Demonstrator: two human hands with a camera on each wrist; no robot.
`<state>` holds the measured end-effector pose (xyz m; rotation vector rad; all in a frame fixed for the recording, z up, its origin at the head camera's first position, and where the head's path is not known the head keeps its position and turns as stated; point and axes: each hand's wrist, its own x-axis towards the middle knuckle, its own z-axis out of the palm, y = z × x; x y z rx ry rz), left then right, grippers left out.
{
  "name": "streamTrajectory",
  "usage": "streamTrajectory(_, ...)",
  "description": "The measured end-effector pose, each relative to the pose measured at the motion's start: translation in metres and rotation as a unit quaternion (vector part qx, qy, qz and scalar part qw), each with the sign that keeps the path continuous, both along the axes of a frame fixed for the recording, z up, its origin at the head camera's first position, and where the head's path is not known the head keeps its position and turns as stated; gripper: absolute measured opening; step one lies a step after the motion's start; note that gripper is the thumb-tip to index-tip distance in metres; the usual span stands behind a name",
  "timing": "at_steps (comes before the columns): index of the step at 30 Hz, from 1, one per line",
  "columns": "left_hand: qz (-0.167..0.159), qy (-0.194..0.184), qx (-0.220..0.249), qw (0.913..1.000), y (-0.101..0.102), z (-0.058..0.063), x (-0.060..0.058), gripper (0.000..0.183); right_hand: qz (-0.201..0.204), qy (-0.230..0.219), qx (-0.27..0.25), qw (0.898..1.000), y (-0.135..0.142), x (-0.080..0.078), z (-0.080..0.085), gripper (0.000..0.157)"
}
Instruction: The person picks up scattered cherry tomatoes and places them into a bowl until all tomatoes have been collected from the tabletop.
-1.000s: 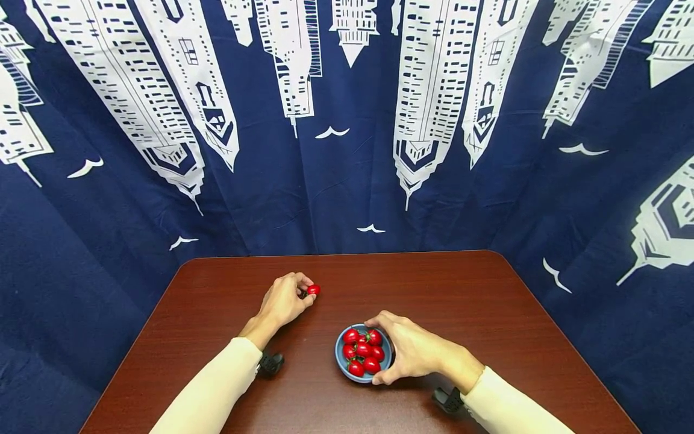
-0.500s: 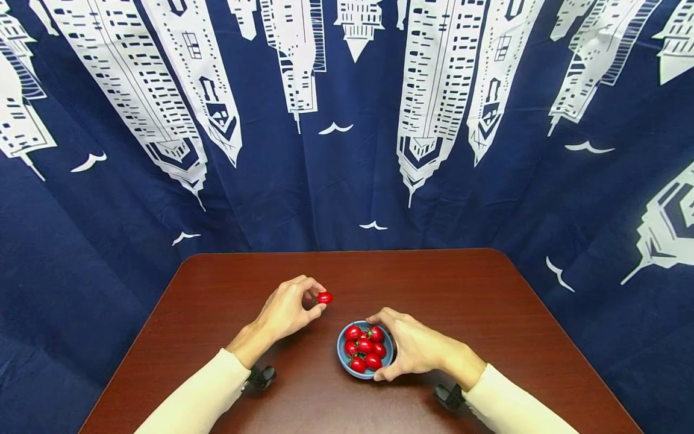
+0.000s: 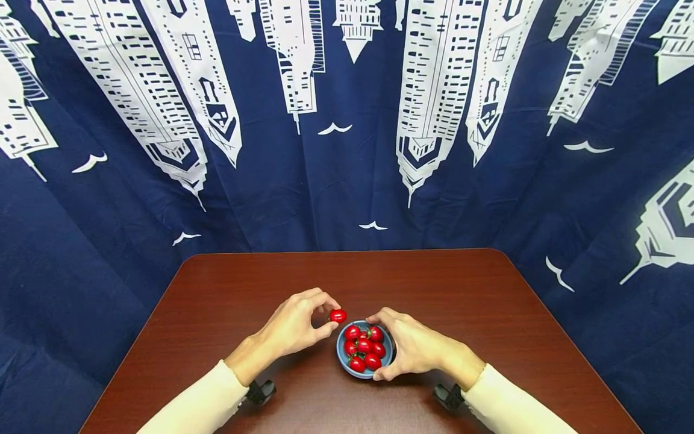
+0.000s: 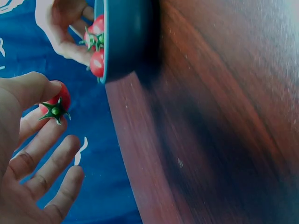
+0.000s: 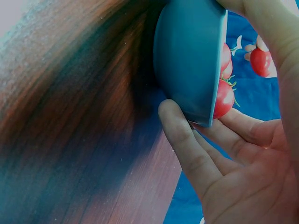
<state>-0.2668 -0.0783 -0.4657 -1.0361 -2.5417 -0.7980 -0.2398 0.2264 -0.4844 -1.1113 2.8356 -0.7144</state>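
Note:
In the head view my left hand [image 3: 295,320] pinches a red cherry tomato [image 3: 338,316] between thumb and fingers, just beyond the upper left of a small blue bowl [image 3: 355,374]. The left wrist view shows this tomato's green star-shaped stem end, while the other fingers spread loosely. Several red cherry tomatoes [image 3: 364,345] with green stems lie inside the bowl. My right hand [image 3: 420,346] holds the bowl's right side, its thumb at the near rim and fingers round the far rim. In the right wrist view the bowl wall [image 5: 189,56] sits between thumb and fingers.
A brown wooden table [image 3: 466,295] with rounded far corners bears the bowl. Behind and beside it hangs a dark blue cloth [image 3: 336,187] printed with white buildings and birds. Dark wrist devices [image 3: 261,392] are strapped on below the cream sleeves [image 3: 197,401].
My left hand has lifted the cherry tomato off the table and carried it right and nearer, towards the bowl. The right hand and the bowl stay in place.

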Motion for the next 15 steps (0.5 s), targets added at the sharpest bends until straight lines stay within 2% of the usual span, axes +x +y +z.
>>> streamTrajectory(15, -0.057, -0.047, -0.049, 0.9961, 0.010, -0.004, 0.021, 0.029, 0.001, -0.012, 0.001, 1.000, 0.001, 0.000, -0.001, 0.095)
